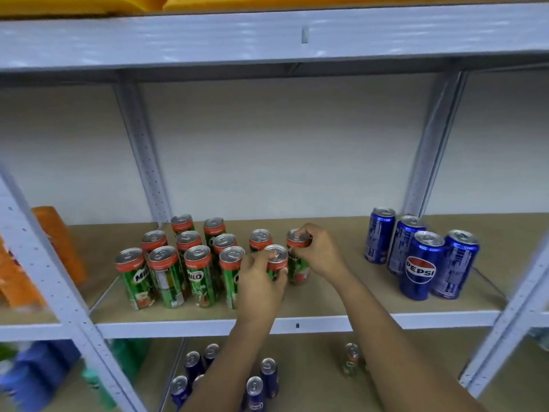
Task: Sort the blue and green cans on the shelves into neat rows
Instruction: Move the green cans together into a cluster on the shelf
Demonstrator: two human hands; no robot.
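Green slim drink cans with red collars and silver pull-tab lids [190, 263] are standing in a tight block on the brown board of the middle shelf [341, 298], already forming rough rows running from near to far. At the right edge of that block the person is working with both hands. The left hand [261, 281] is wrapping its fingers round a near green can [276, 258], presumably to slide it flush with the front row. The right hand [318, 251] is curling over the rim of a farther green can [295, 237], gripping it from above so it can be nudged into line without tipping. Another green can [260, 237] is sitting just left of that one, slightly apart from the block. Four blue aluminium cola cans [421, 257] are clustering well apart on the right of the same shelf, touching one another but not in a straight line, so they are probably still waiting their turn. On the lower shelf, dark blue cans [255, 388] are standing loosely scattered, and what seems to be a green can [352, 359] is standing to their right, though blur is making it hard to tell. Orange packets [59, 242] are leaning at the far left.
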